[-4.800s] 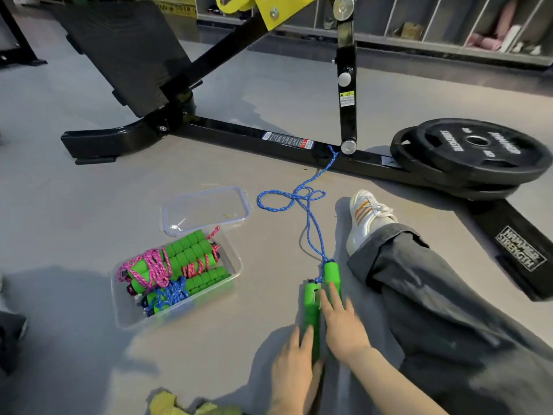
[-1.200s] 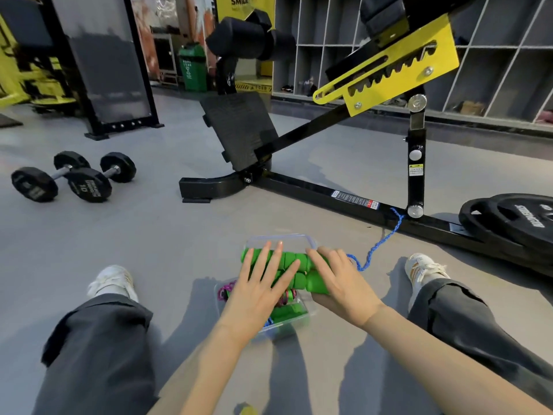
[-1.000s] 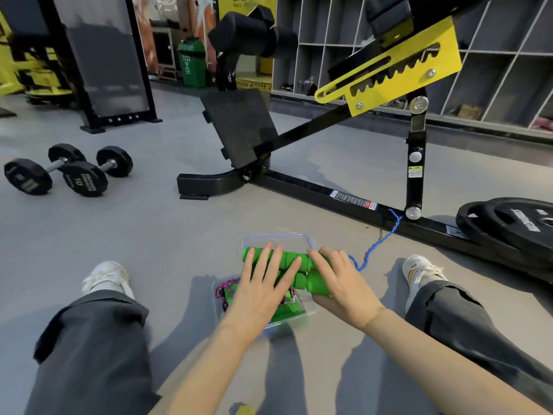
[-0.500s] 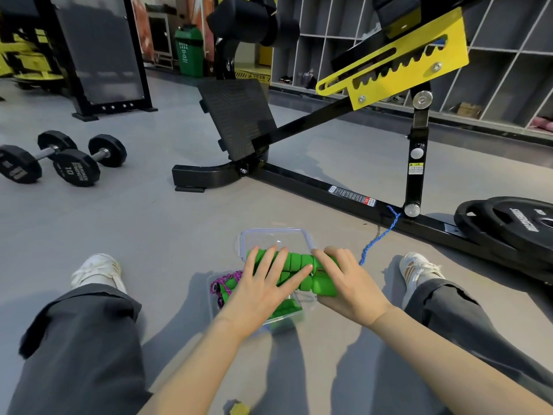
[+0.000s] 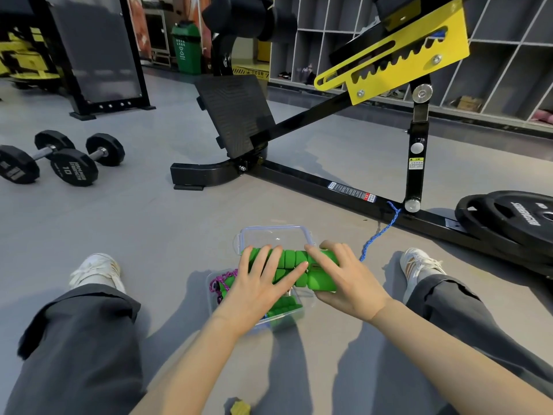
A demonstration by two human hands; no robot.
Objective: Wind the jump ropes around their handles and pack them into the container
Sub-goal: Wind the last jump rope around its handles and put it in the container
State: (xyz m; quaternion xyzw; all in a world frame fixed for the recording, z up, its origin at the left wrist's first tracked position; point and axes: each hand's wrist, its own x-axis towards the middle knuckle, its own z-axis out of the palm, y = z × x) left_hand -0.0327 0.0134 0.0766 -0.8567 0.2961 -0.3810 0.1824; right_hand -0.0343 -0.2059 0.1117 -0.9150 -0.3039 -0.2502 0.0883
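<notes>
Two green foam handles [image 5: 294, 266] lie side by side over a clear plastic container [image 5: 213, 280] on the grey floor between my legs. My left hand [image 5: 260, 280] rests flat on their left end, fingers straight and spread. My right hand [image 5: 344, 277] grips their right end, thumb under and fingers over. Their blue rope [image 5: 378, 235] runs taut from behind my right hand up to the bench frame [image 5: 344, 193], where it is caught. Inside the container lie more green handles [image 5: 284, 308] and pink rope [image 5: 220, 280].
The clear lid [image 5: 276, 236] lies just beyond the container. A black and yellow bench stands behind it, with black weight plates [image 5: 514, 217] to the right. Two dumbbells [image 5: 59, 158] lie at far left. My legs and white shoes flank the container.
The green handles were lifted off the floor beside my right leg and brought over the container, both hands on them. In the last second, they sank slightly toward it.
</notes>
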